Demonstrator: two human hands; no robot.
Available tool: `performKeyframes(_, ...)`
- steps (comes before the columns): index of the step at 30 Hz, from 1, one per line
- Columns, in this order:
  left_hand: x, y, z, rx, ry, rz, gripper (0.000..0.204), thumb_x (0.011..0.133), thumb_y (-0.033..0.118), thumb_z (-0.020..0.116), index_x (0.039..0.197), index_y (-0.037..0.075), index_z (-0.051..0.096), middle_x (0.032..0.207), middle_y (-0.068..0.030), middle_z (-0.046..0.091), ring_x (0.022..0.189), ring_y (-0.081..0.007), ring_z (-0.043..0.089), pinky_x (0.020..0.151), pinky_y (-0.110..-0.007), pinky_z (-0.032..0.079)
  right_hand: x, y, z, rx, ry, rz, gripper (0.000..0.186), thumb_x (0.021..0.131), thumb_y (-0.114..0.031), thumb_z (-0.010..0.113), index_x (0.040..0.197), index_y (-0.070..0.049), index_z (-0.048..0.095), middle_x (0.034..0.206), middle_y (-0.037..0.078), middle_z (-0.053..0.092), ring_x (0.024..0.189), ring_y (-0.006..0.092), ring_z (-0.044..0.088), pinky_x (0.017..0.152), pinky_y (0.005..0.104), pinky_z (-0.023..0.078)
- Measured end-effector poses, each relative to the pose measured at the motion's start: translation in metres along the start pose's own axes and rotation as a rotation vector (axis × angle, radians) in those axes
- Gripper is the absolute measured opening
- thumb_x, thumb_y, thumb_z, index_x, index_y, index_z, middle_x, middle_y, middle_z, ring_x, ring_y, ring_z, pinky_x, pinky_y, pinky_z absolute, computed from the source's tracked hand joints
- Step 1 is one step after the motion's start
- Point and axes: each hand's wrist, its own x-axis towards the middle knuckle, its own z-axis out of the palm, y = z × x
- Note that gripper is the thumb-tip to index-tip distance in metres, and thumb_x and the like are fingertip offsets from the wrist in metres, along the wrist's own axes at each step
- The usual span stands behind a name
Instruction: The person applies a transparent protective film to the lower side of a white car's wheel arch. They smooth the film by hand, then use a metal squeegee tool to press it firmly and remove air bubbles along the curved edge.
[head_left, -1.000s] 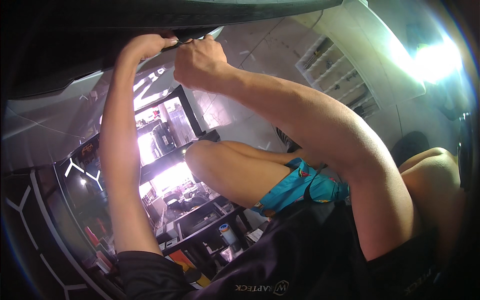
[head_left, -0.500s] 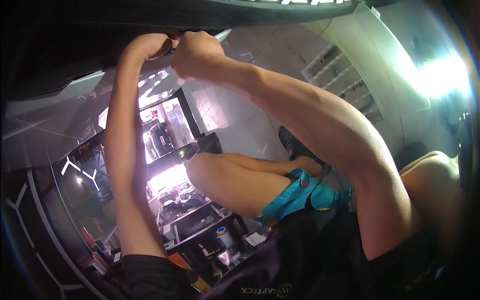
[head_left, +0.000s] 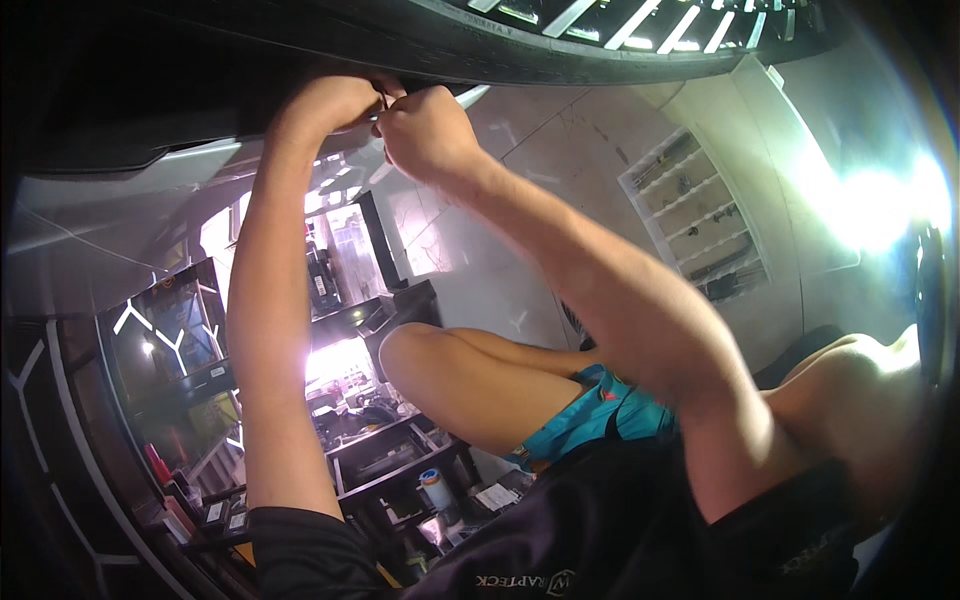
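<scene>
My two hands meet at the dark underside of a car's wheel arch (head_left: 90, 160), right below a tyre (head_left: 430, 62). My left hand (head_left: 345, 103) is bent at the wrist, its fingers curled in toward the shadowed edge and partly hidden. Beside it, my right hand (head_left: 430, 135) is closed in a fist, its thumb side nearly touching the left fingers. A small dark sliver shows between the two hands, too small to name. Whatever the fingers grip is hidden in shadow.
Above the tyre is a spoked wheel rim (head_left: 640, 25). A pale tray with compartments of small tools (head_left: 695, 215) lies on the tiled floor to the right, near a glaring lamp (head_left: 880, 210). A black tool cart (head_left: 400, 460) holds bottles and gear beside my bare knee (head_left: 410, 345).
Both hands appear slightly lower and further right in view, still together. More of the tyre and rim shows at the top, and the right forearm has dropped a little.
</scene>
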Motion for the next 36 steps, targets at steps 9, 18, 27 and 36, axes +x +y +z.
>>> performKeyframes(9, 0.006, -0.005, 0.004, 0.319, -0.064, -0.021, 0.037, 0.099, 0.043, 0.066, 0.123, 0.017, 0.078, 0.128, -0.0136, 0.074, 0.116, -0.0358, 0.069, 0.104, -0.043, 0.049, 0.004, 0.028, -0.018, -0.158, 0.209, -0.071, 0.023, 0.089, -0.016, 0.061, 0.098, -0.008, 0.08, 0.098, 0.025, 0.076, 0.101, 0.0438, 0.072, 0.092, 0.0503, 0.056)
performKeyframes(18, 0.006, 0.0, 0.002, 0.476, -0.117, -0.067, 0.053, 0.106, 0.061, 0.045, 0.137, 0.025, 0.07, 0.145, -0.0166, 0.062, 0.132, -0.0381, 0.061, 0.114, -0.043, 0.044, 0.044, 0.068, -0.009, -0.151, 0.361, -0.364, 0.024, 0.099, -0.022, 0.063, 0.118, -0.016, 0.077, 0.128, 0.018, 0.069, 0.125, 0.0422, 0.059, 0.104, 0.0505, 0.048)
performKeyframes(27, 0.013, -0.014, 0.01, 0.377, 0.007, 0.01, 0.058, 0.1, 0.06, 0.059, 0.142, 0.021, 0.066, 0.147, -0.0162, 0.062, 0.135, -0.0356, 0.059, 0.114, -0.04, 0.043, 0.054, 0.07, -0.025, -0.227, 0.217, -0.422, 0.033, 0.101, -0.034, 0.065, 0.127, -0.014, 0.07, 0.124, 0.022, 0.07, 0.119, 0.0423, 0.063, 0.099, 0.0517, 0.052)
performKeyframes(36, 0.018, -0.011, 0.012, 0.382, 0.001, -0.04, 0.066, 0.096, 0.065, 0.063, 0.14, 0.017, 0.067, 0.15, -0.0154, 0.06, 0.138, -0.0346, 0.057, 0.117, -0.039, 0.04, 0.048, 0.067, -0.024, -0.372, 0.261, -0.445, 0.036, 0.103, -0.03, 0.053, 0.126, -0.006, 0.067, 0.126, 0.025, 0.068, 0.122, 0.0455, 0.061, 0.102, 0.0534, 0.051)
